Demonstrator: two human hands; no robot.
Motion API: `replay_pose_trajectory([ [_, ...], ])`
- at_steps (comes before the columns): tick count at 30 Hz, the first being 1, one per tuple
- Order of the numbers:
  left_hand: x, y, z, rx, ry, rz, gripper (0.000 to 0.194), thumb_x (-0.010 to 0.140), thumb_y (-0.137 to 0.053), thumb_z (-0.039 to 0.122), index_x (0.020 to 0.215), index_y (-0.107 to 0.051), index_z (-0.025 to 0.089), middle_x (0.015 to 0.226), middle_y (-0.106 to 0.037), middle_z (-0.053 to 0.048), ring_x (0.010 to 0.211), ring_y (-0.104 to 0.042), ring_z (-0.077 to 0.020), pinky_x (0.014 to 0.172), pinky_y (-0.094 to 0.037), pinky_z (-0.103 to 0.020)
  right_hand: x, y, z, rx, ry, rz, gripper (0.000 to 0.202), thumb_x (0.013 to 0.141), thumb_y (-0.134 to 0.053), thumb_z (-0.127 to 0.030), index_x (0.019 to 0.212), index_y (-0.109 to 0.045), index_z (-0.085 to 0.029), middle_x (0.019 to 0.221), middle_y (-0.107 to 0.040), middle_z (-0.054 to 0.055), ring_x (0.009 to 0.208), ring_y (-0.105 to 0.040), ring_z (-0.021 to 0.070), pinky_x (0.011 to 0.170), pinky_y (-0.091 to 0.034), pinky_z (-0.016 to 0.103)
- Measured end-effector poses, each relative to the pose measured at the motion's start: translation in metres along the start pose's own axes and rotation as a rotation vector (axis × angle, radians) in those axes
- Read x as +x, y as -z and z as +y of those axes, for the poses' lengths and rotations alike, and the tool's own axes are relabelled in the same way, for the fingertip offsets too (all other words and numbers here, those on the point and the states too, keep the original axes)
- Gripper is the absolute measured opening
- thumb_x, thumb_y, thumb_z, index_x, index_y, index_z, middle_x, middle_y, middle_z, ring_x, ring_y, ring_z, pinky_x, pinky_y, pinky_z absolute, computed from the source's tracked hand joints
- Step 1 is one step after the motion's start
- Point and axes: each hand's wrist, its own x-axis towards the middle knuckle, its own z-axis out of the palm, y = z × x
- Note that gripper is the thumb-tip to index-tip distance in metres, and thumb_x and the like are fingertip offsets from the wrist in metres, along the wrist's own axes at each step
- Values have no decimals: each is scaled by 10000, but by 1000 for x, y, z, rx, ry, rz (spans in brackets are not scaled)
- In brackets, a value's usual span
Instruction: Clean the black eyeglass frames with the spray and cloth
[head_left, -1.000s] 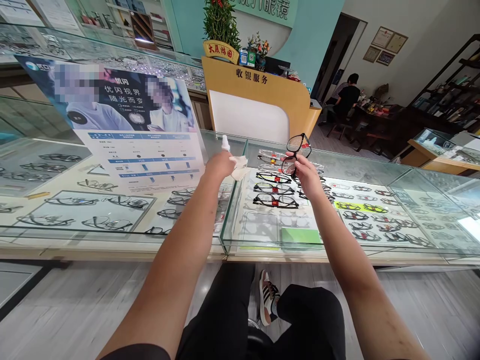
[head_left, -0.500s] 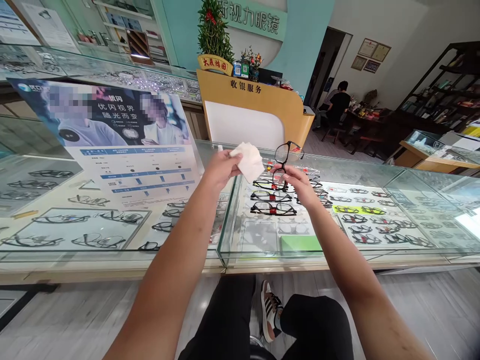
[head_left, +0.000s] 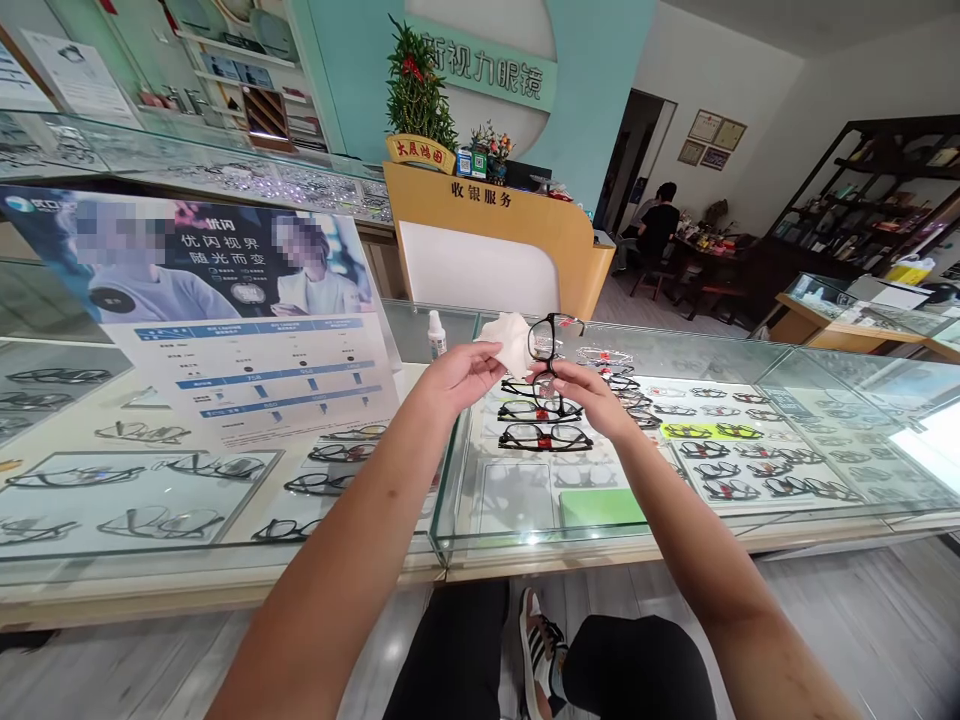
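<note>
My left hand (head_left: 471, 372) is closed on a crumpled white cloth (head_left: 507, 340), either tissue or fabric; I cannot tell which. Just right of it, my right hand (head_left: 589, 393) pinches a pair of black-framed eyeglasses (head_left: 553, 335), held tilted with one lens above the other. The cloth meets or overlaps the edge of the upper lens. Both hands are raised over the glass display counter (head_left: 517, 545). A small white bottle (head_left: 436, 335) stands behind my left hand.
Rows of eyeglasses (head_left: 545, 437) lie inside the counter, beside a green panel (head_left: 600, 507). A large printed sign (head_left: 217, 330) leans at the left. Beyond stands a wooden cashier desk (head_left: 592, 255). A person in black (head_left: 660, 225) sits far back right.
My left hand has moved right, bringing the cloth up to the eyeglasses. The eyeglasses have shifted slightly left and down. The white bottle now shows fully as the view has tilted.
</note>
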Motion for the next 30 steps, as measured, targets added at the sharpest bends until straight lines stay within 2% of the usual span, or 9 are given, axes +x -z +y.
replay_pose_trajectory([
  [3, 2, 0, -4, -48, 57, 3, 445, 849, -759, -82, 1244, -817, 115, 1051, -874, -117, 1070, -856, -207, 1114, -673, -316, 0, 0, 1, 26, -14, -4, 508, 956, -821, -717, 1250, -891, -308, 1299, -862, 77, 1181, -752, 293, 1071, -600, 448],
  [8, 6, 1, -14, -44, 38, -53, 252, 956, -798, 70, 1201, -824, 122, 1197, -880, -158, 1196, -853, -272, 1104, -685, -363, 1, 0, 2, 29, 2, 13, 479, 971, -819, -688, 1243, -898, -301, 1296, -859, 74, 1212, -750, 295, 1068, -602, 439],
  [15, 7, -4, -23, -36, -24, -74, 323, 968, -875, 222, 1280, -801, 181, 1274, -878, -139, 1228, -845, -312, 1109, -698, -469, 1, 2, 2, 37, 6, 0, 487, 970, -822, -687, 1253, -900, -299, 1319, -859, 72, 1189, -756, 287, 1052, -610, 435],
  [22, -1, -13, -18, -85, -52, 2, 188, 972, -876, 206, 1134, -808, 139, 1139, -888, -132, 1194, -838, -240, 1074, -674, -325, 2, 3, 3, 34, 21, -18, 474, 972, -823, -692, 1217, -909, -295, 1265, -869, 70, 1178, -756, 288, 1090, -591, 449],
  [27, -8, -18, -13, -24, -101, -78, 156, 979, -787, 276, 1094, -796, 172, 1161, -882, -132, 1253, -821, -271, 1111, -665, -384, 3, 4, 5, 20, 8, -6, 475, 980, -814, -679, 1239, -904, -291, 1263, -870, 70, 1168, -753, 290, 1061, -601, 448],
  [30, -10, -18, -13, 80, -151, -159, 203, 862, -748, 215, 1046, -815, 164, 1162, -882, -140, 1290, -806, -307, 1155, -642, -440, 3, 5, 4, 16, 4, 7, 481, 985, -801, -680, 1236, -904, -283, 1278, -872, 71, 1181, -750, 295, 1029, -608, 439],
])
